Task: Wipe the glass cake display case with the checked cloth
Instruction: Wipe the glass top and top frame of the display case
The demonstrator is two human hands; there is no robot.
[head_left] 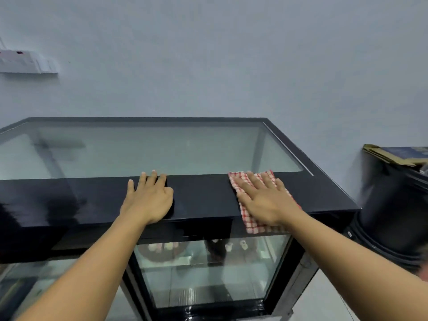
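Observation:
The glass cake display case (pixel 199 198) fills the lower half of the view, with a black frame and a glass top panel. My right hand (pixel 264 200) lies flat, fingers spread, pressing the red-and-white checked cloth (pixel 249 222) onto the black front band of the top; the cloth hangs a little over the front edge. My left hand (pixel 149 198) rests flat and bare on the same black band, to the left. Through the front glass I see cakes (pixel 162 250) on a shelf inside.
A pale blue wall stands behind the case. A white power strip (pixel 25 62) is fixed to the wall at upper left. A large black bin (pixel 393 212) with cardboard on top stands close to the case's right side.

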